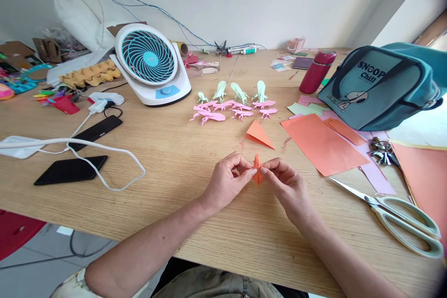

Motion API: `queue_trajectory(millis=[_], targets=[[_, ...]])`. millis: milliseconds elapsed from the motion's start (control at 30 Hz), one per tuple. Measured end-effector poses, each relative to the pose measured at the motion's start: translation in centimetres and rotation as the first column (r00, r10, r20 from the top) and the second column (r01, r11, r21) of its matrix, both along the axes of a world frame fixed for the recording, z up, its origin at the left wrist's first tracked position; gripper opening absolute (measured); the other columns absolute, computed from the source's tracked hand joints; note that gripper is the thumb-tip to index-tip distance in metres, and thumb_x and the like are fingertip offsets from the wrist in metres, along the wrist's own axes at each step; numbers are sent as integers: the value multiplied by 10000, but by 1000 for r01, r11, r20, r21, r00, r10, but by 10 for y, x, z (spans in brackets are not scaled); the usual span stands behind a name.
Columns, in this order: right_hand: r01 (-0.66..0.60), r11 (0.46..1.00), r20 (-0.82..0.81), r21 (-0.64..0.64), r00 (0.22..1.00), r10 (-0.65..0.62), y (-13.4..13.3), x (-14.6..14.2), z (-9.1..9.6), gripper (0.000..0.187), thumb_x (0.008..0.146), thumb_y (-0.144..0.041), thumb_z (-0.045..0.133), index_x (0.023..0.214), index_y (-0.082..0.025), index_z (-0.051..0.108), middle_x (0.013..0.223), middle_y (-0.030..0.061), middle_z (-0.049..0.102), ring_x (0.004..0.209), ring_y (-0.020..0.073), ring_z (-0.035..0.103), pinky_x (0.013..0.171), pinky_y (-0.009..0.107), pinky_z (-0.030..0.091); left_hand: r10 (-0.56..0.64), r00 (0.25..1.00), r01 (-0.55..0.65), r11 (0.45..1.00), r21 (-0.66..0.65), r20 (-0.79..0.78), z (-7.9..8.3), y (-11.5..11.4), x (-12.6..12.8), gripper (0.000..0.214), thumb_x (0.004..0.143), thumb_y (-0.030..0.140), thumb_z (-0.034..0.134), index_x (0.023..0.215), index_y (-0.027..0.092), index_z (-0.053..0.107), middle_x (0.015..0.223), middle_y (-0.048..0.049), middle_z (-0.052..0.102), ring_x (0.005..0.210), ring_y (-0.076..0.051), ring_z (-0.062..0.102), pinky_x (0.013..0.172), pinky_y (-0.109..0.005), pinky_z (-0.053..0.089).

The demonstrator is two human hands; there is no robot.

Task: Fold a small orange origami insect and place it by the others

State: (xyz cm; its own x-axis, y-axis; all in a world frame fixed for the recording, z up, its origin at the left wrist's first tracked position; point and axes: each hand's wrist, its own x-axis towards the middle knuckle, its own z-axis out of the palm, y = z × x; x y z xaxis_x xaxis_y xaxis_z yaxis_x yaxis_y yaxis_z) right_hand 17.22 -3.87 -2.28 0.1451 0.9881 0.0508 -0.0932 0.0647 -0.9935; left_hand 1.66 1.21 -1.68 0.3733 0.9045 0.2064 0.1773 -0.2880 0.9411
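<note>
Between my two hands, just above the table (pixel 167 200), is a small piece of folded orange paper (pixel 257 163), narrow and pointed at top and bottom. My left hand (pixel 228 179) pinches its left side between thumb and fingers. On the other side, my right hand (pixel 288 184) grips it the same way. Just beyond them lies a folded orange paper triangle (pixel 259 134). Farther back stand several pink folded-paper insects (pixel 209 115) and several pale green ones (pixel 239 93).
Scissors (pixel 391 219) lie at the right beside orange sheets (pixel 324 142) and a bunch of keys (pixel 381 151). Behind are a red bottle (pixel 317 72) and a teal bag (pixel 377 88). A fan (pixel 150 63), a black phone (pixel 71 170) and a white cable (pixel 139 167) occupy the left.
</note>
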Motion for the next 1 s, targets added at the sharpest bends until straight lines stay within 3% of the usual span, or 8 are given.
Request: queue_trajectory(millis=[167,333,567,700,833,1000], targets=[[-13,1000,33,6,999,12,0,0,-2,183,861,-380,690,793,-216,643,700,-7,611,682,135,543,649,261,429,-49,998,51,998,-41,46,1,-2,0,187,854,287,651,742,152,587,746,-8,598,670,-110,563,578,-211,460],[-19,999,11,-45,1000,20,1,-2,-2,248,834,-439,706,807,-202,639,747,9,632,667,133,547,611,256,439,12,998,-7,996,-89,56,2,-4,2,215,850,308,658,737,148,571,690,4,590,596,-100,558,542,-212,475],[-16,999,139,-49,990,22,2,0,-6,265,813,-443,720,793,-194,630,725,23,650,637,145,572,588,268,440,-52,989,90,955,-283,139,-2,1,1,245,777,357,738,875,145,663,771,-11,638,668,-125,611,536,-216,535],[-13,999,172,-36,985,19,1,0,-8,250,816,-428,714,767,-199,627,720,25,655,642,150,568,597,276,436,-61,989,98,952,-290,135,1,3,0,251,735,361,766,780,141,652,747,-10,637,658,-129,600,495,-199,483],[-61,996,138,-69,988,70,1,0,-2,294,801,-481,709,779,-199,631,725,27,647,662,157,560,601,276,435,-38,993,59,979,-197,108,5,4,0,212,759,292,732,688,141,602,665,22,589,588,-77,518,536,-192,415],[-146,976,156,-161,973,171,2,-2,6,386,798,-568,673,798,-183,647,689,10,584,607,129,462,521,251,339,-7,980,57,967,-250,199,4,3,2,265,784,349,720,693,145,576,651,30,565,558,-68,470,537,-200,393]])
